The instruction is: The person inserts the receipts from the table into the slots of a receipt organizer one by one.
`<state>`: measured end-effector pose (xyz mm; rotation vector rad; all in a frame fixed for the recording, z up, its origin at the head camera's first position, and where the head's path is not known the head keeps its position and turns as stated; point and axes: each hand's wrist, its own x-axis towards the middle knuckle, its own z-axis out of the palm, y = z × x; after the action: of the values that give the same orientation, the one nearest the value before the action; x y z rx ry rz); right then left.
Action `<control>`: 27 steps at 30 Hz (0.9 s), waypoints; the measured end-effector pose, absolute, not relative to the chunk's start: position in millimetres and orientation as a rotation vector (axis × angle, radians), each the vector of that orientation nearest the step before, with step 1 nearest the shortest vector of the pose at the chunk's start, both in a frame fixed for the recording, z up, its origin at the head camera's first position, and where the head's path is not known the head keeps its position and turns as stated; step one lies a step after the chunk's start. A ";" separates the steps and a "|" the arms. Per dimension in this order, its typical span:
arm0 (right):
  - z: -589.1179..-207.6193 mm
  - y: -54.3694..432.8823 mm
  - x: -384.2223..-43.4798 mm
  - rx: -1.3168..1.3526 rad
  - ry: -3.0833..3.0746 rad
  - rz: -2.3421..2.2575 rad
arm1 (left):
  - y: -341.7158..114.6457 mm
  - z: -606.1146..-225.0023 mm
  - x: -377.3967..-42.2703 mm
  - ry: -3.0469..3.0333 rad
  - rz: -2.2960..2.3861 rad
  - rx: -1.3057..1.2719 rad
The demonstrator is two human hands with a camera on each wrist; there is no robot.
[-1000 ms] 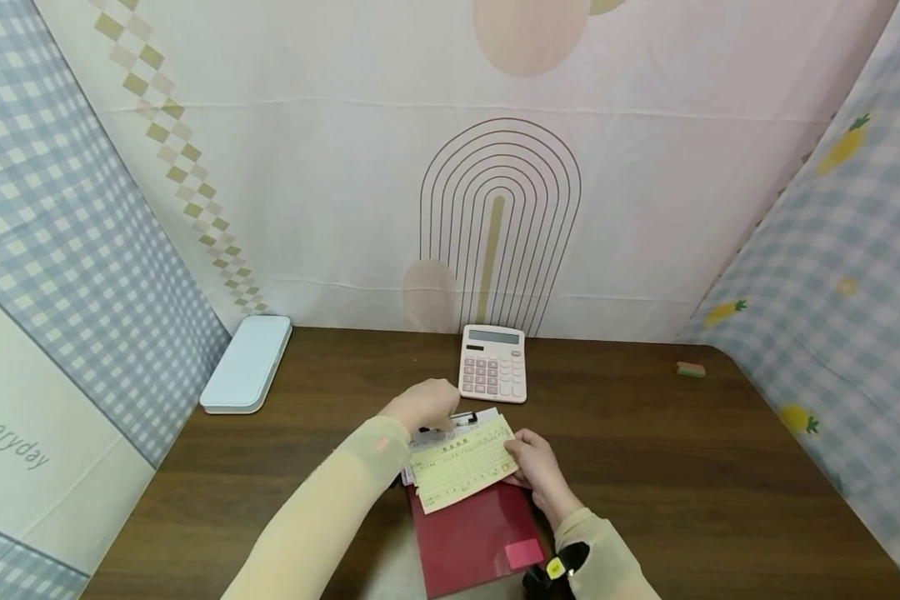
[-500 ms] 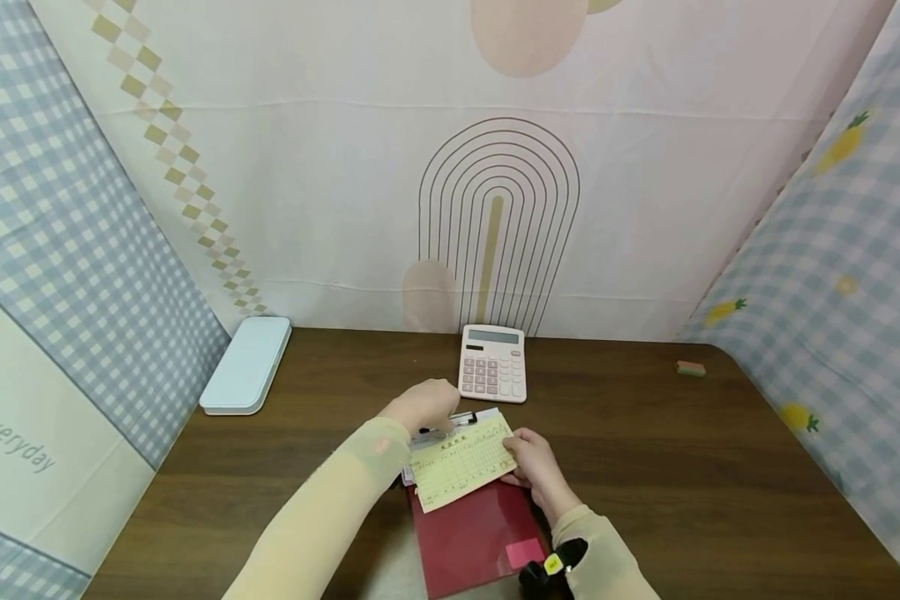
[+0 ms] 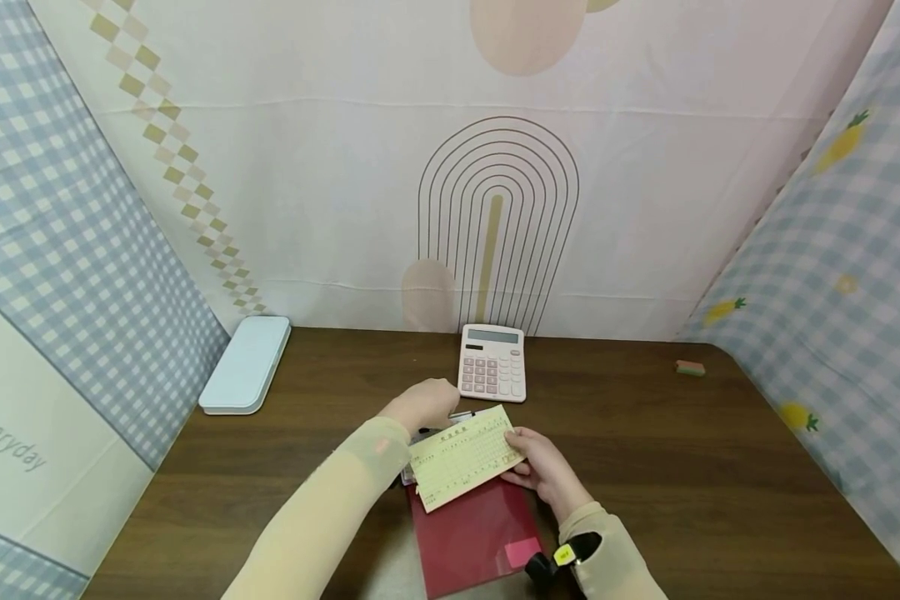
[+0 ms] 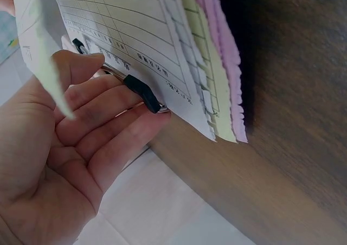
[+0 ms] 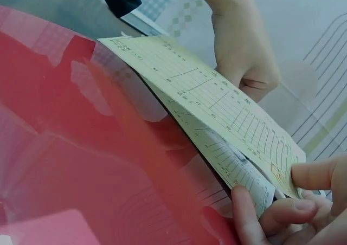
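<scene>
A yellow printed form [image 3: 461,458] slants over a red clipboard [image 3: 472,542] in the head view. My right hand [image 3: 543,468] pinches its right edge; in the right wrist view the thumb rests on top and fingers reach beneath, where a second sheet [image 5: 217,153] shows. At the clipboard's far end, my left hand [image 3: 423,405] grips the metal clip with black ends [image 4: 142,92], its thumb on the clip and its fingers curled behind. White, yellow and pink sheets [image 4: 124,23] with ragged edges lie beside the clip in the left wrist view.
A white calculator [image 3: 492,363] stands just beyond the clipboard. A pale blue case [image 3: 247,365] lies at the back left, and a small pink-and-green eraser-like block [image 3: 691,368] at the back right of the wooden table [image 3: 630,433]. Patterned cloth walls enclose the table.
My right hand has shifted slightly right, and the yellow form's upper corner now covers more of the white sheet near the clip. My left hand keeps its place at the clip.
</scene>
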<state>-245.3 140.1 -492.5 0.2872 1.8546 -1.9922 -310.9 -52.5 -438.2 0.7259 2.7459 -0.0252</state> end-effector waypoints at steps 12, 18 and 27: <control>-495.7 132.3 -244.1 0.401 2.008 -1.968 | -53.5 -436.4 -312.0 2.725 0.001 0.730; -496.6 131.7 -245.7 0.438 2.008 -1.975 | -54.0 -432.9 -312.6 2.698 0.068 0.686; -497.7 134.3 -246.5 0.449 1.966 -1.988 | -54.8 -436.2 -314.1 2.686 0.073 0.662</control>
<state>-246.5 134.3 -497.7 0.4485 1.9665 -1.9882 -314.1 -54.8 -436.2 0.6620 2.6863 0.0730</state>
